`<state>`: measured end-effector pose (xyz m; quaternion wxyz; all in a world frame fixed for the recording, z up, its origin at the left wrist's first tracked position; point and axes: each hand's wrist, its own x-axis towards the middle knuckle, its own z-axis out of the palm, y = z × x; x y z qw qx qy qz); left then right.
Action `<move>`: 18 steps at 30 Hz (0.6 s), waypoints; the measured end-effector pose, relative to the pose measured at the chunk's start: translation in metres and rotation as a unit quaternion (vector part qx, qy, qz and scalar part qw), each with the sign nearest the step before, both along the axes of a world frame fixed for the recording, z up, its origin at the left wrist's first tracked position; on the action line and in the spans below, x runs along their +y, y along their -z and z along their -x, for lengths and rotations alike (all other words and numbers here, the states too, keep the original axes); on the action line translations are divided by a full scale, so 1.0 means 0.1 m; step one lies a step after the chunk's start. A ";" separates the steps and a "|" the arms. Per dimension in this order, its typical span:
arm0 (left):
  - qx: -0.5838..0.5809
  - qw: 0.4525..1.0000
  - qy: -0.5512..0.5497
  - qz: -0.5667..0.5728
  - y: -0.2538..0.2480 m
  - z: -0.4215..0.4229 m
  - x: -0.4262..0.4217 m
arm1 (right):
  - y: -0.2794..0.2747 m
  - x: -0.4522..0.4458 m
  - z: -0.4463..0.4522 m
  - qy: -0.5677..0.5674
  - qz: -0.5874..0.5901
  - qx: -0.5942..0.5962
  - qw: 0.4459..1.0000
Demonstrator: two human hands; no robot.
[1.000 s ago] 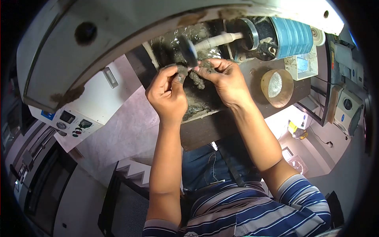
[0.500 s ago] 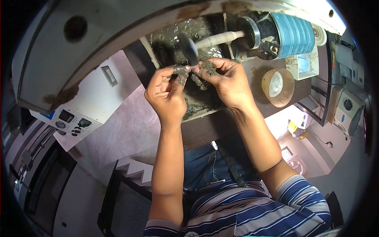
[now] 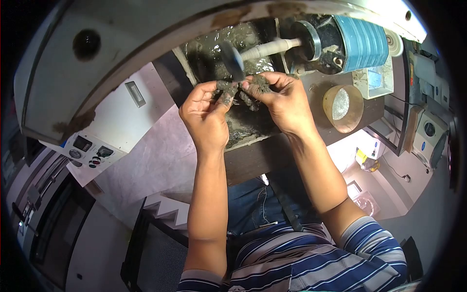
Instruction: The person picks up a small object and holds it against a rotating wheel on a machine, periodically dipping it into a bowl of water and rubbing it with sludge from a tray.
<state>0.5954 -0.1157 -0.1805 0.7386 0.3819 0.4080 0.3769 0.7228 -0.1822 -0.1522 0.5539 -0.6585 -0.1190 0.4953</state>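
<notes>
My left hand (image 3: 208, 114) and my right hand (image 3: 287, 103) meet just below a dark, blurred buffing wheel (image 3: 232, 61) on a pale tapered spindle (image 3: 270, 49). Thumbs and fingers on both hands are pinched together. Whatever small piece lies between the fingertips is covered by fingers and mud. Thick grey wet paste (image 3: 260, 86) coats the fingertips, and some hangs from my right fingers. The wheel's lower edge is at or very near the fingertips; contact cannot be made out. Behind the hands lies a tray of wet grey slurry (image 3: 209, 53).
At right is the motor with a ribbed blue cover (image 3: 362, 43). A round tan bowl (image 3: 354, 117) with whitish contents stands on the dark bench (image 3: 253, 163), near a white box (image 3: 384, 87). A pale hood edge (image 3: 160, 53) arches over the workspace. A white cabinet (image 3: 121, 117) stands left.
My left hand has shifted very slightly, its fingertips closing in toward the right ones. The right hand stays almost in place under the wheel.
</notes>
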 end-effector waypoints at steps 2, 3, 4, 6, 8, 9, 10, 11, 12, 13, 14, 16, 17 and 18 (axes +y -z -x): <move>0.009 1.000 0.005 0.002 -0.02 0.00 0.00 | -0.01 0.00 0.00 -0.004 0.000 -0.002 1.000; 0.003 1.000 0.003 0.002 -0.04 0.00 0.00 | -0.02 0.00 0.00 -0.008 -0.001 -0.005 1.000; -0.003 1.000 0.001 0.001 -0.05 -0.01 0.00 | -0.03 0.00 0.00 -0.008 -0.001 -0.005 1.000; 0.001 1.000 -0.001 -0.018 -0.07 -0.03 0.00 | -0.04 0.00 0.01 0.001 -0.015 0.010 1.000; 0.006 0.999 -0.005 -0.037 -0.09 -0.03 -0.01 | -0.02 0.00 0.01 0.002 -0.017 0.016 1.000; 0.031 0.997 -0.002 -0.076 -0.09 -0.03 -0.01 | -0.01 0.00 0.01 0.005 -0.019 0.021 1.000; 0.055 0.992 0.000 -0.115 -0.09 -0.03 -0.02 | 0.00 0.00 0.01 0.005 -0.019 0.020 1.000; 0.055 0.992 0.000 -0.115 -0.08 -0.03 -0.03 | 0.01 0.00 0.01 -0.001 -0.024 0.004 1.000; 0.071 0.987 -0.009 -0.142 -0.06 -0.03 -0.04 | 0.02 0.00 0.01 -0.006 -0.029 -0.011 1.000; 0.087 0.982 -0.018 -0.168 -0.04 -0.02 -0.06 | 0.01 0.01 0.02 -0.006 -0.028 -0.010 1.000; 0.087 0.982 -0.018 -0.168 -0.02 -0.02 -0.08 | 0.00 0.01 0.02 -0.007 -0.021 0.000 1.000; 0.103 0.968 -0.048 -0.226 0.03 -0.02 -0.10 | 0.00 0.02 0.02 -0.008 -0.015 0.010 1.000; 0.104 0.968 -0.048 -0.225 0.05 -0.01 -0.10 | 0.00 0.02 0.03 -0.002 -0.023 0.034 0.999; 0.104 0.965 -0.049 -0.237 0.06 -0.01 -0.10 | 0.01 0.03 0.03 0.003 -0.032 0.058 0.998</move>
